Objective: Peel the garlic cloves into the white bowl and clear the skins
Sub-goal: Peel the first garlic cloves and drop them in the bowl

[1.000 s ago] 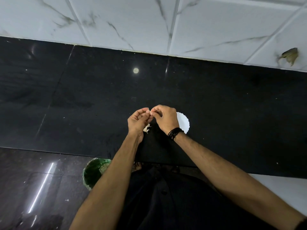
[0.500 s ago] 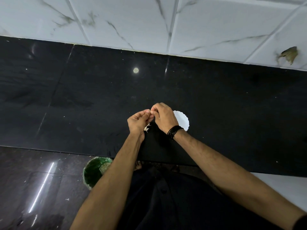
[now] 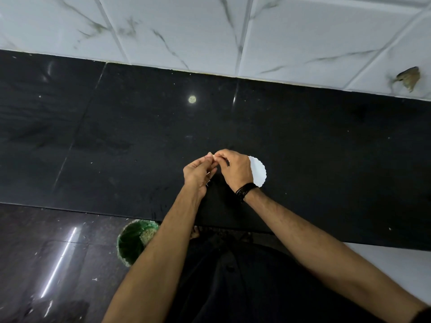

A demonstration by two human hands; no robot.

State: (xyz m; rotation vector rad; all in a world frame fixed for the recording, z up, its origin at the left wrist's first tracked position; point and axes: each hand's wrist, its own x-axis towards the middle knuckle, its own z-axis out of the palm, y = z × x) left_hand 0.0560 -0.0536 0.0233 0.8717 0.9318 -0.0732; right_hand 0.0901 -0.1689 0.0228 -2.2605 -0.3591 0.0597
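L hand (image 3: 197, 170) & R hand (image 3: 235, 167) fingertips pinching garlic clove (image 3: 213, 156), beside white bowl (image 3: 259, 171)

The two hands meet above the table (image 3: 303, 145), near its front edge; the left hand (image 3: 198, 172) touches the right hand (image 3: 235, 169); the bowl (image 3: 258, 171) sits just right of them; a bin (image 3: 134, 241) stands on the floor (image 3: 46, 241) below that edge.
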